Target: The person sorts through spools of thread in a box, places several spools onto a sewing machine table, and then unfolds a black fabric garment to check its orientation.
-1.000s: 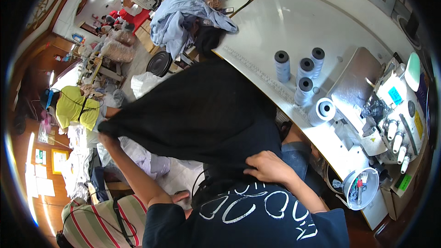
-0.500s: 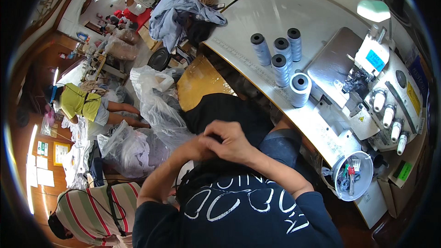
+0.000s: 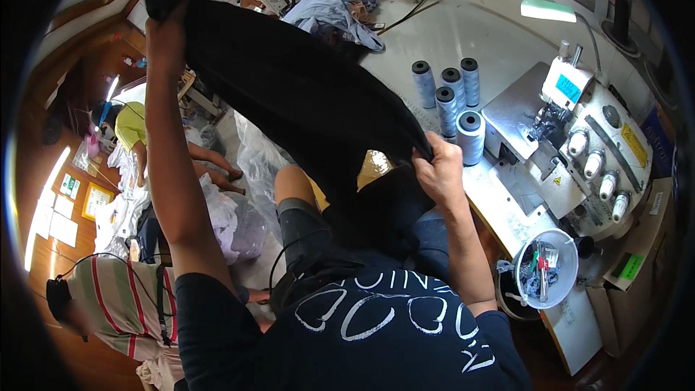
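Observation:
A length of black cloth (image 3: 289, 65) is stretched between my two hands, its kind of garment not plain to see. My left hand (image 3: 168, 29), raised high at the upper left, grips one bunched end. Lower down, beside the white work table, my right hand (image 3: 440, 166) is closed on the other end near the thread cones. The cloth's lower part hangs down over my lap, where it merges with other dark fabric.
On the table (image 3: 463, 29) stand several pale blue thread cones (image 3: 471, 137) and an overlock sewing machine (image 3: 572, 130). A white bucket (image 3: 565, 286) hangs by the table edge. Blue garments (image 3: 329, 11) lie at the far end. Plastic bags (image 3: 253, 152) and two people flank my left side.
My hands were together above my lap, with black cloth lying there. Now they are apart, the left raised far up and the right moved right, with the cloth lifted between them.

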`<state>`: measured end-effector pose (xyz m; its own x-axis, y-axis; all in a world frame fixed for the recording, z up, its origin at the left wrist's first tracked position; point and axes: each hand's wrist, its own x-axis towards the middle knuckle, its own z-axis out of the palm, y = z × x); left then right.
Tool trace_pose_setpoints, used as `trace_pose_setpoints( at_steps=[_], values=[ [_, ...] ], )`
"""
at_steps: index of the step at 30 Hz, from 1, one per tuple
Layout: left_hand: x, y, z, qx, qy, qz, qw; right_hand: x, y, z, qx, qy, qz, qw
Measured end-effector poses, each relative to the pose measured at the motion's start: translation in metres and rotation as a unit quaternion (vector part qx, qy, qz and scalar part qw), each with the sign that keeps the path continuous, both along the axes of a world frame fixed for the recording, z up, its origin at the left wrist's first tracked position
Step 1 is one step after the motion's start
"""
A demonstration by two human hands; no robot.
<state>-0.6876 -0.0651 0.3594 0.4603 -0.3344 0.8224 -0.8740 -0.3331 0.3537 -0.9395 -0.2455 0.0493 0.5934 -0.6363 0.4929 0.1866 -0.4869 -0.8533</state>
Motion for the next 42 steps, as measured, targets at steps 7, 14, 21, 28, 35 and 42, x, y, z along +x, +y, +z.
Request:
trace_pose_setpoints(
  at_steps=[7,14,21,28,35,42],
  values=[
    [0.038,-0.003,0.025,0.017,0.06,-0.041,0.997,-0.065,-0.019,0.063,0.105,-0.201,0.035,0.973],
    [-0.008,-0.055,-0.035,-0.16,0.324,-0.279,0.89,-0.092,0.023,0.079,0.096,-0.13,0.129,0.978],
    [-0.105,-0.017,-0.074,-0.131,0.395,-0.331,0.847,-0.085,0.035,0.04,-0.132,-0.055,0.555,0.82],
    [-0.127,-0.01,-0.076,0.161,0.028,-0.264,0.951,-0.069,-0.012,-0.036,-0.067,0.119,-0.27,0.953],
    [-0.077,-0.108,-0.312,0.281,0.353,-0.162,0.878,-0.02,-0.011,-0.05,-0.062,0.21,-0.269,0.938],
    [-0.101,-0.193,-0.374,0.188,0.495,-0.258,0.808,-0.004,-0.029,-0.048,-0.062,0.218,-0.319,0.921]
  ],
)
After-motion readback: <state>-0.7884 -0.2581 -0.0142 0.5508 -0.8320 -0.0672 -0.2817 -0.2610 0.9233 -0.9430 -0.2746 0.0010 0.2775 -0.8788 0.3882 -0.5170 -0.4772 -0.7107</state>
